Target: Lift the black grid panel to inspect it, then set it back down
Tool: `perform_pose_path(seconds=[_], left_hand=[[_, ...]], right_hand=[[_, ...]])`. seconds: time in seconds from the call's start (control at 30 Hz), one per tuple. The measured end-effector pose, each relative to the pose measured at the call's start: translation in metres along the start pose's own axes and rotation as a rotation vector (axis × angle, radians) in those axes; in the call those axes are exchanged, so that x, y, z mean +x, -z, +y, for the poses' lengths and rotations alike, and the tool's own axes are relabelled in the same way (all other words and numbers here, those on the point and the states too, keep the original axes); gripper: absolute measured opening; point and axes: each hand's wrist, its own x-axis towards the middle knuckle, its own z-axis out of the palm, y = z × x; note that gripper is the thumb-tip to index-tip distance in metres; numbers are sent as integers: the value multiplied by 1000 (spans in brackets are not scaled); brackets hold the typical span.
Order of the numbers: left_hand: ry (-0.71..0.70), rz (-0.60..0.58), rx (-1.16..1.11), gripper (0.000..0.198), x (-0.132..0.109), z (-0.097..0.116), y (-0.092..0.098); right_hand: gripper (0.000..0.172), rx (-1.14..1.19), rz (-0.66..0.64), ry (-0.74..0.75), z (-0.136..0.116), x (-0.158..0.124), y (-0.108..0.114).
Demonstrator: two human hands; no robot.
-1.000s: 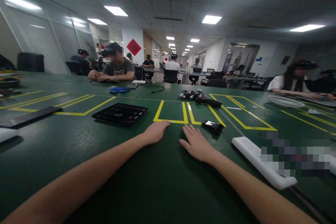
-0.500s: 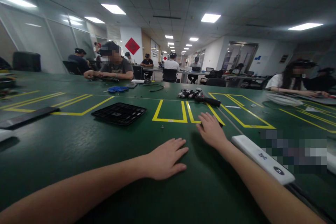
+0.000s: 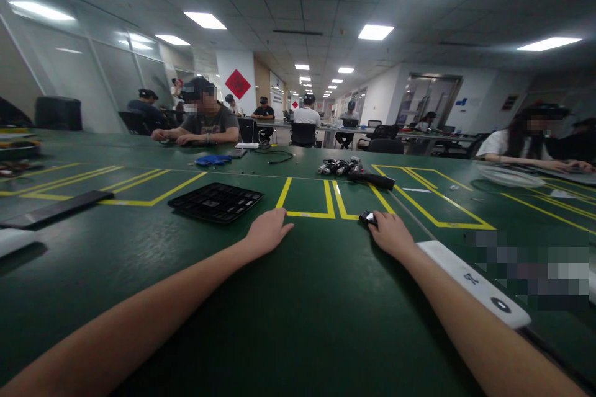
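Note:
My left hand (image 3: pixel 267 232) reaches forward over the green table, just right of a black plastic panel with a grid of ribs (image 3: pixel 215 202). Its fingers are curled and the thumb comes close to them near the yellow tape; anything between them is too small or hidden to make out. Farther right, my right hand (image 3: pixel 393 236) is closed on a small black piece with a shiny, light-reflecting face (image 3: pixel 368 218), at the lower edge of a taped rectangle. The fingers cover part of that piece.
A white power strip (image 3: pixel 475 285) lies beside my right forearm. Ahead are a bundle of black cables (image 3: pixel 339 166), a black handle-like part (image 3: pixel 372 180) and a blue item (image 3: pixel 213 160). A long dark bar (image 3: pixel 60 208) lies at the left. Co-workers sit around the table.
My left hand has moved forward and left, and its spread fingers have curled. My right hand has shifted slightly right and down, and the small black piece now shows at its fingers.

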Motion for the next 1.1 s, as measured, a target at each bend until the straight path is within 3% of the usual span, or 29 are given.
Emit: perform_pose_path(seconds=[0.17,0.43,0.6,0.8,1.1], left_hand=[[-124,-33,1,19,6,-7,-6],[22,-3,-85,16,6,-10,-1],[5,13,-151,26,15,-8,-5],[23,-40,-53,43,42,0,-13],[26,-13,-261,13,67,10,-31]], right_hand=[[38,3,14,18,-1,-1,1],[36,-2,48,17,-3,-4,-1],[35,0,37,-8,-5,-5,3],[36,-13,25,-17,-6,-3,6],[37,-6,12,-15,-6,3,0]])
